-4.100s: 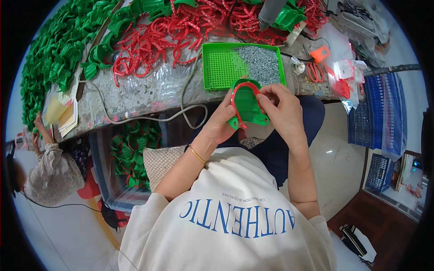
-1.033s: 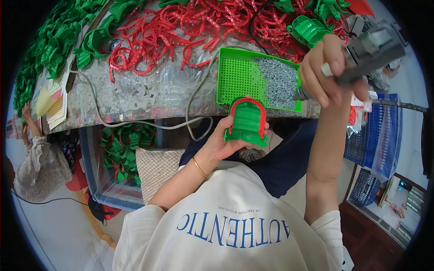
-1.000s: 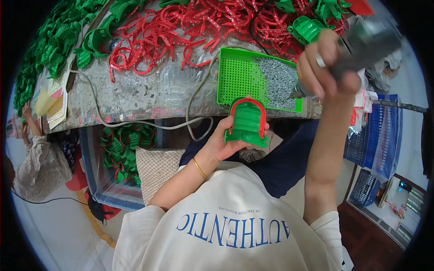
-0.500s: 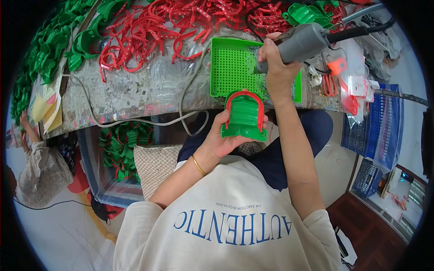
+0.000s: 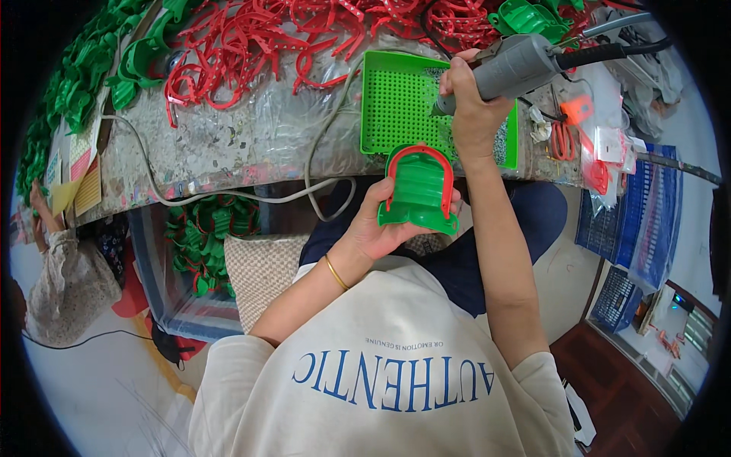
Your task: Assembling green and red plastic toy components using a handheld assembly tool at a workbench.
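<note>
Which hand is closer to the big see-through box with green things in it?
Left. The left hand, holding a green piece, is just right of the box. The right hand, holding a grey tool, is farther right and forward.

The shirt [image 5: 381,308] bears one word in tall blue serif capitals [image 5: 392,381], running in a curve across its front and upside down in this view; just above that word, as the view shows it, stands a single line [image 5: 403,343] of much smaller capitals in several words, likewise upside down. On the papers [image 5: 87,189] at the left of the bench [image 5: 221,152], any print is too small to make out; the same goes for the white packets [image 5: 610,145] at the right.
</note>
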The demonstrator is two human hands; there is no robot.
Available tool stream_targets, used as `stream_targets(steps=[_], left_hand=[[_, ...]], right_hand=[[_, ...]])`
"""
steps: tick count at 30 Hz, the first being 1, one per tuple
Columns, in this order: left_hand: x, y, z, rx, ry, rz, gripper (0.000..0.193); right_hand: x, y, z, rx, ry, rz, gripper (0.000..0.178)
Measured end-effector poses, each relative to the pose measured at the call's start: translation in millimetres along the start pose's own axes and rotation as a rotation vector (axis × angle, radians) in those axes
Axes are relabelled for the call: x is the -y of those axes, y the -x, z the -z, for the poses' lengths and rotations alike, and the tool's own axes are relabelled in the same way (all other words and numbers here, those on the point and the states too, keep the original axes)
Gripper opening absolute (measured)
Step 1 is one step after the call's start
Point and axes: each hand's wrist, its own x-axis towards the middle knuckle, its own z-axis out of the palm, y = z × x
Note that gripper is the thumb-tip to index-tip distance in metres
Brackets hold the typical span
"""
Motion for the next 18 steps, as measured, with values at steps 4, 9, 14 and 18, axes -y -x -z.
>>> stream_targets(steps=[4,9,14,18], left_hand=[[-0.4,0.5,-3.6,-0.015,-0.007,0.000,0.076],[-1.3,-0.2,0.4,0.012,-0.007,0.002,0.075],[-2.0,0.5,-0.3,0.001,-0.038,-0.003,0.075],[-2.0,0.3,0.9,0.003,-0.042,0.002,0.076]], right_hand=[[1.4,-0.4,0.6,0.008,0.004,0.008,0.008],[1.4,0.5,-1.1,0.013,0.017,0.033,0.008],[-0.2,-2.8,-0.3,0.010,-0.006,0.054,0.009],[-3.5,-2.8,0.2,0.014,0.004,0.073,0.011]])
